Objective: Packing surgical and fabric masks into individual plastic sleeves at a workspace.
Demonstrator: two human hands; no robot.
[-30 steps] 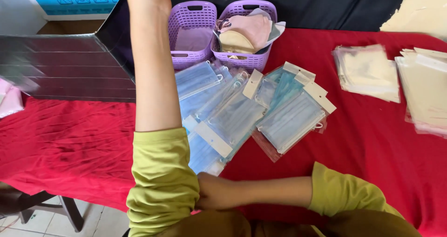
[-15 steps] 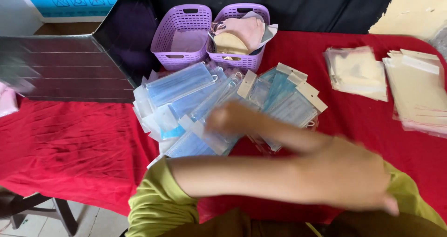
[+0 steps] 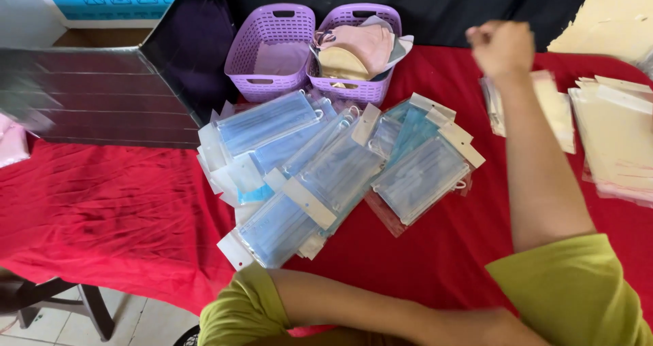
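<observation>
Bare right hand point(image 3: 502, 46) grip closed, empty.

Right hand point(image 3: 502, 46) closed, raised over clear sleeves point(image 3: 554, 108) — bagged blue masks point(image 3: 320, 172) on red cloth point(image 3: 102, 217)

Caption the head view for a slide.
Right hand raised over clear bags, beside bagged blue masks on red cloth.

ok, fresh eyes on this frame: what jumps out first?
A fanned heap of blue face masks in clear packets fills the middle of the red tablecloth. Behind it stand two purple baskets, the right one holding pink and beige masks. The right hand is raised in a fist over stacks of clear sleeves at right.
</observation>
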